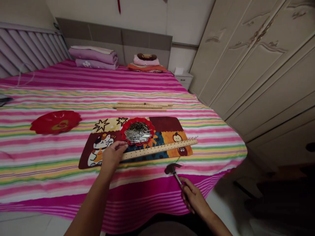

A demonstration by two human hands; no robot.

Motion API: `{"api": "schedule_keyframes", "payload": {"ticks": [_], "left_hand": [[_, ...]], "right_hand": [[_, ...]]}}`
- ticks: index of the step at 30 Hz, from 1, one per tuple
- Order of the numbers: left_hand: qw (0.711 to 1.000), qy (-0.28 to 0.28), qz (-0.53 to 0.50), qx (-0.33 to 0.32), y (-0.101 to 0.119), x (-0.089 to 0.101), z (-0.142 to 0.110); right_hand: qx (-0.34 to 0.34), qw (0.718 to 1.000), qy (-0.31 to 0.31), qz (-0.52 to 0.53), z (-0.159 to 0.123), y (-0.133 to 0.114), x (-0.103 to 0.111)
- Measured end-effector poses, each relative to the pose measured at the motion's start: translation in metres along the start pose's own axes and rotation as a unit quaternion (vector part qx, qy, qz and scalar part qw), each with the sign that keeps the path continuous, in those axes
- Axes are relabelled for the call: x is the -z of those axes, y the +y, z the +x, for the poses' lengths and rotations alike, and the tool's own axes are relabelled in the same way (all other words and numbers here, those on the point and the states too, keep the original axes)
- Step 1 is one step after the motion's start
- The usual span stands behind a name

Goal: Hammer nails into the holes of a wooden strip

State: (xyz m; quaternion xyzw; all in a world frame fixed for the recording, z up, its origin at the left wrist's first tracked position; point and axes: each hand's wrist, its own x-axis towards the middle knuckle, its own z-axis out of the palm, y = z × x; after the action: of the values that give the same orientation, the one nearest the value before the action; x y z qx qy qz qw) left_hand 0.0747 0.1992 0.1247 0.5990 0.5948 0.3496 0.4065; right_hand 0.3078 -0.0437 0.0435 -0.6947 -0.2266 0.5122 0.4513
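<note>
My left hand (112, 154) rests on the left end of a long wooden strip (162, 148) with a row of holes, fingers curled over it. The strip lies slanted across a patchwork cartoon mat (98, 147) on the striped bed. Just above the hand sits a red scalloped dish (137, 131) heaped with thin metal nails. My right hand (193, 197) grips the handle of a small hammer (173, 169), whose head lies on the bedspread near the front edge.
A second red dish (56, 122) lies at the left on the striped bedspread (49, 98). More wooden strips (142, 106) lie further back. Folded bedding (94, 57) and a plush toy (147, 56) sit by the headboard. Cream wardrobes (258, 59) stand on the right.
</note>
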Motion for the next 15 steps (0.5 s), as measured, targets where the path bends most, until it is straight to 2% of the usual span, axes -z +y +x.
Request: {"api": "schedule_keyframes", "payload": {"ticks": [2,5,15], "left_hand": [[1.000,-0.014,-0.009,0.009,-0.007,-0.003,-0.010],[1.000,-0.001,0.024,-0.012,-0.009,-0.009,-0.017],[0.991,-0.001,0.124,-0.053,-0.014,-0.015,-0.021]], "right_hand": [[0.001,1.000,0.001,0.000,0.000,0.000,0.000],[0.004,1.000,-0.002,-0.004,0.000,0.001,0.000],[0.003,1.000,0.004,-0.012,-0.001,0.000,-0.001]]}}
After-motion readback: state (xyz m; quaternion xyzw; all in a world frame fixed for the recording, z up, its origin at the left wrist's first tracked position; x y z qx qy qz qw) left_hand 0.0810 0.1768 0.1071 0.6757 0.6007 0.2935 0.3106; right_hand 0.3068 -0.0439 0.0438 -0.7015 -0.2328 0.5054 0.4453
